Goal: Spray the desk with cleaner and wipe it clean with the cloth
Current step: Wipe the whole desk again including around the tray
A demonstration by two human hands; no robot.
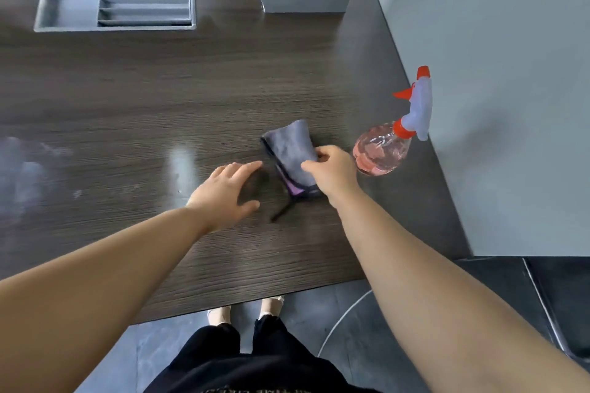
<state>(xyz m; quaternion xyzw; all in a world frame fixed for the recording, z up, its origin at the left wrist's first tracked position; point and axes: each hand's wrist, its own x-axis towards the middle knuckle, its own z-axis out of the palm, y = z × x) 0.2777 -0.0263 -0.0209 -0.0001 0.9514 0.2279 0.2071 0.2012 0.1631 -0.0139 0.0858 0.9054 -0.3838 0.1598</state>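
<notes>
Though partly hidden under the right hand (333,169), showed folded over the dark wood-grain desk (127,99): grey-and-purple microfibre cloth (292,147), pinched between thumb and curled fingers. Just left of the cloth, blurred: left hand (228,191), fingers spread, holding nothing. Just right, clear pink spray bottle (381,150).

No legible txt anywhere. Only lettering: a gold strip on the black garment (255,370) at the bottom edge, cut off by the frame and too blurred to read.
</notes>
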